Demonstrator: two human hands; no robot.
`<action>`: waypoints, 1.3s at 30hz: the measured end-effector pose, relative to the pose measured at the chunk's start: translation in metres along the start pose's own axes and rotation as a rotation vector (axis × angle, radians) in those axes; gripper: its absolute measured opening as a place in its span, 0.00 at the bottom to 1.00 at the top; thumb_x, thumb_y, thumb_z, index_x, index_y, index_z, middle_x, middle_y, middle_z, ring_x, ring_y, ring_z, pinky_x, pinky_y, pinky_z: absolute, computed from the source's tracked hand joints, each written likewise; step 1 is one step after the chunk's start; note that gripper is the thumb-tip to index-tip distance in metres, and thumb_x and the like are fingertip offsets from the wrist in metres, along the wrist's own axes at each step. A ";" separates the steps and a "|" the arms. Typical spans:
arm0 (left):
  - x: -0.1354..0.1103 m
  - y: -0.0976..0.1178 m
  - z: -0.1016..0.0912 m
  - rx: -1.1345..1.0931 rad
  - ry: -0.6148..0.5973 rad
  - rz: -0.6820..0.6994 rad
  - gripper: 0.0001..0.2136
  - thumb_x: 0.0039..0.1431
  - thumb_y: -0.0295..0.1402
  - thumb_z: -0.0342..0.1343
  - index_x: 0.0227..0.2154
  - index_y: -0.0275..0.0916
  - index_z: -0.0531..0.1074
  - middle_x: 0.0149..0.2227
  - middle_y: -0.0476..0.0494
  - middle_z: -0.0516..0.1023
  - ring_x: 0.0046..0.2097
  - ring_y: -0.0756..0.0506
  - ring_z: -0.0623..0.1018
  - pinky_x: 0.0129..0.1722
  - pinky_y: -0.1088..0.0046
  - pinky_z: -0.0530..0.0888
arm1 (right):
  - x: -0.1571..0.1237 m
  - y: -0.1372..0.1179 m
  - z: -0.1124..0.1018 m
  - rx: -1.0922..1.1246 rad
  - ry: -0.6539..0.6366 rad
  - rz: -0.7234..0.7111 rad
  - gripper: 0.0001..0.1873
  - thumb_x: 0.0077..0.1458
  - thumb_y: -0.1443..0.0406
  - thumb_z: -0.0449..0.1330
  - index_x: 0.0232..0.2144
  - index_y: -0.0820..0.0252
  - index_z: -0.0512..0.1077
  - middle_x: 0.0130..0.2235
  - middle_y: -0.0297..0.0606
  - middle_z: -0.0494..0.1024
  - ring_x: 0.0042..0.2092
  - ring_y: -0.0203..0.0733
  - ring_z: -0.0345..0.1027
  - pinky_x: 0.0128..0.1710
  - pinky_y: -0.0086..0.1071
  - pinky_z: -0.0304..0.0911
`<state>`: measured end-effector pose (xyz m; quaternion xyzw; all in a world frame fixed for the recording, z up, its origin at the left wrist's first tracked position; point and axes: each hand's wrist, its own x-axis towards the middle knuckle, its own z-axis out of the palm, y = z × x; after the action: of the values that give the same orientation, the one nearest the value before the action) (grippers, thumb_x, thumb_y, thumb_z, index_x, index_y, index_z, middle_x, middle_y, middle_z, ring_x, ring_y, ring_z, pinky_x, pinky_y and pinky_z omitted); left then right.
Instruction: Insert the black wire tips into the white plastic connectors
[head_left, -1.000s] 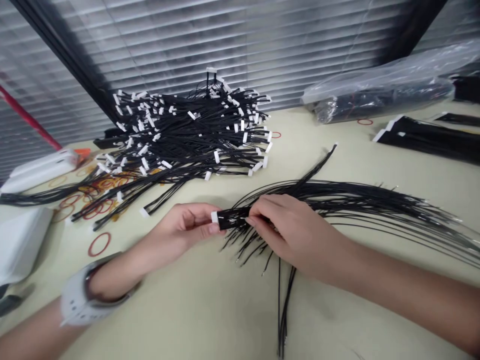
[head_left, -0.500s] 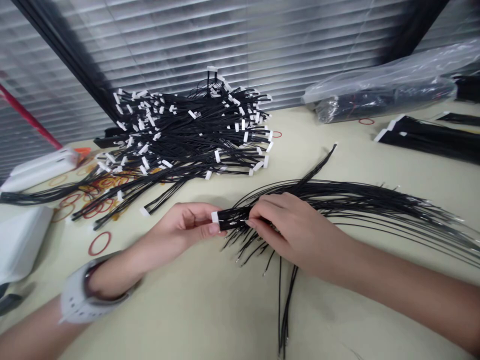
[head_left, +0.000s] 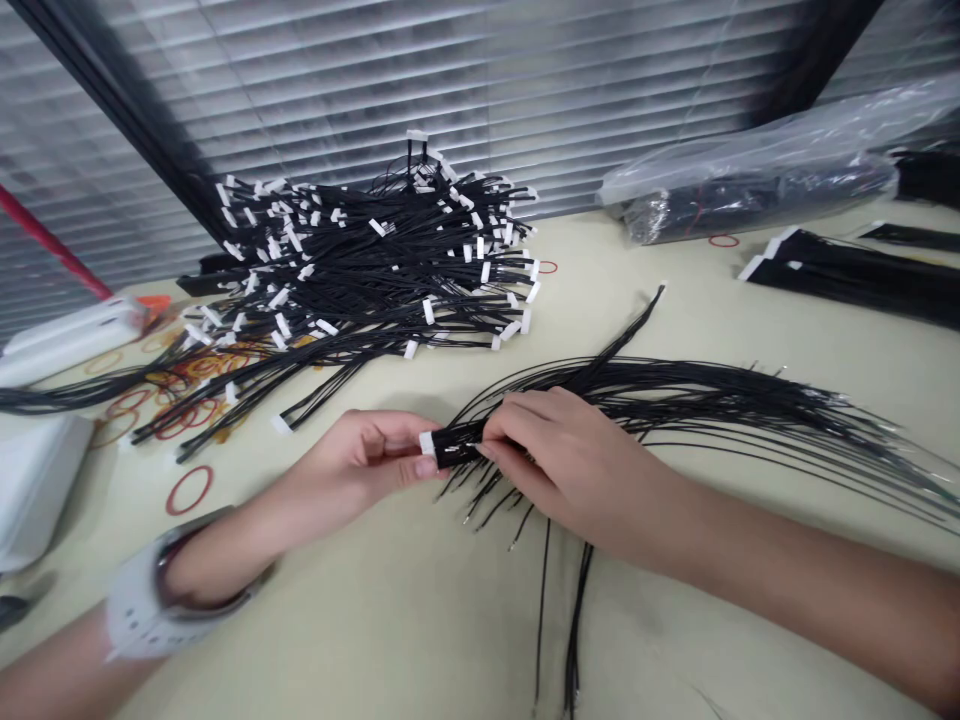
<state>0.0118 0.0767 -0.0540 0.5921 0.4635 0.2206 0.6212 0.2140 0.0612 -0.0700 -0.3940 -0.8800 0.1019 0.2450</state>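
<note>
My left hand (head_left: 382, 455) pinches a small white connector (head_left: 427, 445) between thumb and fingers. Black wires run from that connector toward the right. Just to its right, my right hand (head_left: 544, 445) has thumb and fingertips closed on a thin black wire (head_left: 472, 447) close to the connector. Beneath and behind the right hand lies a loose bundle of black wires (head_left: 697, 395) with bare metal tips, fanning to the right. A few wires (head_left: 576, 620) hang down toward the table's near side. The right fingers partly hide the wire they grip.
A large heap of black cables with white connectors (head_left: 360, 250) lies at the back left. Rubber bands (head_left: 189, 490) are scattered on the left. White boxes (head_left: 37, 480) stand at the left edge. Plastic-wrapped cables (head_left: 757, 200) and flat black cables (head_left: 847, 275) lie at the right.
My right hand has shifted slightly left, nearer the connector. One hanging wire has swung left. The whole view has drifted a little; my left hand keeps its pinch.
</note>
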 end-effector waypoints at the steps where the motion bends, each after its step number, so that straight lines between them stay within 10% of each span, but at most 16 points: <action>1: 0.000 0.000 0.000 -0.002 -0.005 -0.001 0.05 0.52 0.24 0.57 0.29 0.38 0.75 0.28 0.56 0.77 0.31 0.56 0.73 0.33 0.86 0.67 | 0.000 -0.001 0.001 0.005 -0.002 0.002 0.12 0.60 0.67 0.46 0.27 0.64 0.66 0.29 0.35 0.70 0.30 0.34 0.60 0.32 0.31 0.55; 39: 0.002 -0.010 -0.003 -0.082 -0.063 0.007 0.07 0.50 0.23 0.58 0.33 0.38 0.77 0.28 0.53 0.80 0.30 0.57 0.76 0.30 0.89 0.69 | 0.000 -0.005 0.008 0.188 -0.005 0.112 0.10 0.59 0.68 0.47 0.28 0.63 0.65 0.29 0.31 0.69 0.30 0.31 0.57 0.32 0.30 0.51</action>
<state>0.0078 0.0779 -0.0634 0.5747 0.4322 0.2229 0.6583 0.2065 0.0576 -0.0753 -0.4174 -0.8438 0.1986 0.2725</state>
